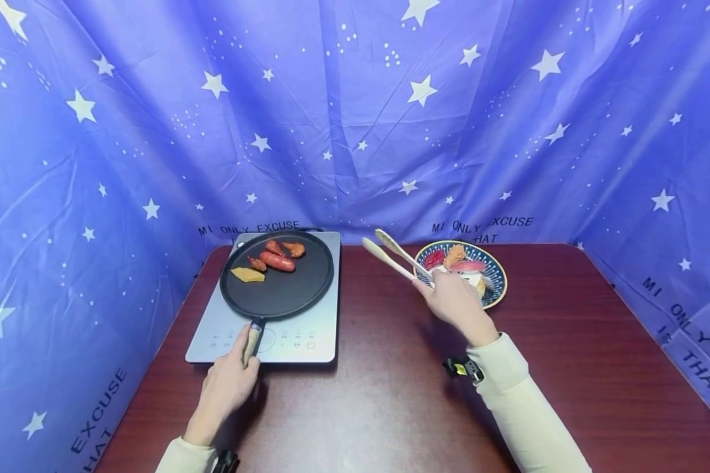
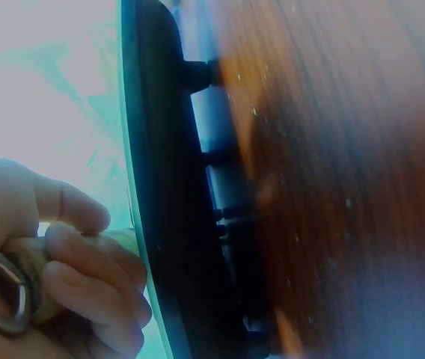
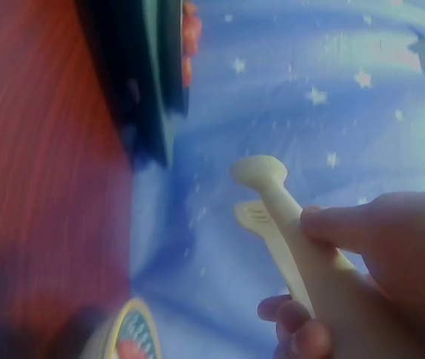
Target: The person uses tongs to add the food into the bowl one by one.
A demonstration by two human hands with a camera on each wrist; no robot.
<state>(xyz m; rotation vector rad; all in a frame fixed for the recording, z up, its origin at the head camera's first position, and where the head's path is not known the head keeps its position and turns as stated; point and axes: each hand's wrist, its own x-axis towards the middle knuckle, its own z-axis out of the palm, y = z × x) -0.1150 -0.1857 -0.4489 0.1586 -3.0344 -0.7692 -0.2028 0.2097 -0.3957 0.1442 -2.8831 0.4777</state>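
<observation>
My left hand [image 1: 229, 381] grips the handle [image 1: 252, 343] of a round black frying pan [image 1: 296, 295]; in the left wrist view its fingers curl round that handle. Inside the pan lie a sausage [image 1: 277, 261], a yellow flat piece [image 1: 248, 274] and a few reddish-brown pieces [image 1: 293, 249]. Over a patterned plate [image 1: 498, 276], my right hand [image 1: 457, 302] holds pale tongs [image 1: 390, 258]. Their tips point left, stand apart and have nothing between them. On the plate are a red piece [image 1: 434, 260], a fried-looking piece [image 1: 455, 255] and a pink piece [image 1: 469, 266], partly hidden by the hand.
The pan sits on a silver induction cooker [image 1: 213, 328] at the left of the dark red wooden table [image 1: 378, 381]. Blue star-printed curtains [image 1: 355, 131] enclose the back and both sides.
</observation>
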